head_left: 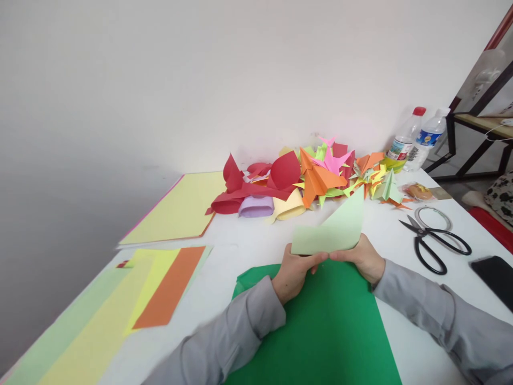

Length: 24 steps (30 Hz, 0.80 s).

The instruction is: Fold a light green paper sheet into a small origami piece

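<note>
A pale green sheet of paper (332, 235), partly folded with one corner pointing up, is held between both hands above a dark green sheet (324, 326). My left hand (294, 272) is closed on its lower left edge, thumb in front and the other fingers mostly behind. At the lower right edge, my right hand (363, 259) pinches the same paper in a similar way. The two thumb tips nearly meet at the bottom edge. Whatever lies behind the paper is hidden.
Folded paper shapes, among them an orange paper plane (316, 179) and red curled pieces (256, 187), pile against the wall. Black-handled scissors (430, 240), a tape roll (444, 211) and a phone (495, 275) lie right. Two bottles (404, 141) stand behind. Coloured strips (170, 289) and yellow sheets (172, 208) lie left.
</note>
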Motion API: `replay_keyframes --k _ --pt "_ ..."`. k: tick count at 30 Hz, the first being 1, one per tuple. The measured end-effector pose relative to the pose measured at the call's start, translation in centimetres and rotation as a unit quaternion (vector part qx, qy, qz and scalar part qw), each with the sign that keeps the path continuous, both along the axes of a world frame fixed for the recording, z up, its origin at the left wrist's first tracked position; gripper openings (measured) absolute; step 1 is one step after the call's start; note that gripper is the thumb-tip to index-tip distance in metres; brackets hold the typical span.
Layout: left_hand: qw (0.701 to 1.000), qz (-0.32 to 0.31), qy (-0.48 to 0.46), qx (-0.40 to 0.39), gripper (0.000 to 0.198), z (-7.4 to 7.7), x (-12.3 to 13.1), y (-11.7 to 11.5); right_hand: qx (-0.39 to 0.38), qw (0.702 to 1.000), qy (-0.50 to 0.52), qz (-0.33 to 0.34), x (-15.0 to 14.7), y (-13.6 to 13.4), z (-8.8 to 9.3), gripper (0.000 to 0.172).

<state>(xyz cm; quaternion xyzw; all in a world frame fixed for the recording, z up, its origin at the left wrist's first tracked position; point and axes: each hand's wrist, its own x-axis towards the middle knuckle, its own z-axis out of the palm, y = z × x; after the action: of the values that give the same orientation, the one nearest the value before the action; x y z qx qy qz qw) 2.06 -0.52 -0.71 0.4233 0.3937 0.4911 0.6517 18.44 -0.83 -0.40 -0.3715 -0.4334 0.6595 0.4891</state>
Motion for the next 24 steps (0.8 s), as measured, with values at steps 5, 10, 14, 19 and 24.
replay_keyframes --k 5,10,14,19,24 --pt "1.000 0.006 -0.004 -0.013 0.027 0.00 -0.02 0.04 -0.015 1.000 0.008 -0.011 0.09 0.21 -0.20 0.052" --pt "1.000 0.007 -0.008 -0.026 0.028 0.05 -0.06 0.12 -0.038 0.999 0.028 -0.007 0.15 0.18 0.03 0.051" --pt "0.999 0.010 -0.017 -0.033 0.029 0.04 -0.15 0.22 -0.060 0.997 0.052 0.004 0.24 0.09 0.38 0.043" --pt "0.999 0.016 -0.021 -0.039 0.031 0.19 -0.19 0.29 -0.062 0.996 0.055 0.009 0.37 0.27 0.31 0.037" --pt "0.999 0.021 -0.024 -0.037 0.031 0.24 -0.25 0.36 -0.066 0.996 0.063 0.009 0.44 0.43 0.01 0.040"
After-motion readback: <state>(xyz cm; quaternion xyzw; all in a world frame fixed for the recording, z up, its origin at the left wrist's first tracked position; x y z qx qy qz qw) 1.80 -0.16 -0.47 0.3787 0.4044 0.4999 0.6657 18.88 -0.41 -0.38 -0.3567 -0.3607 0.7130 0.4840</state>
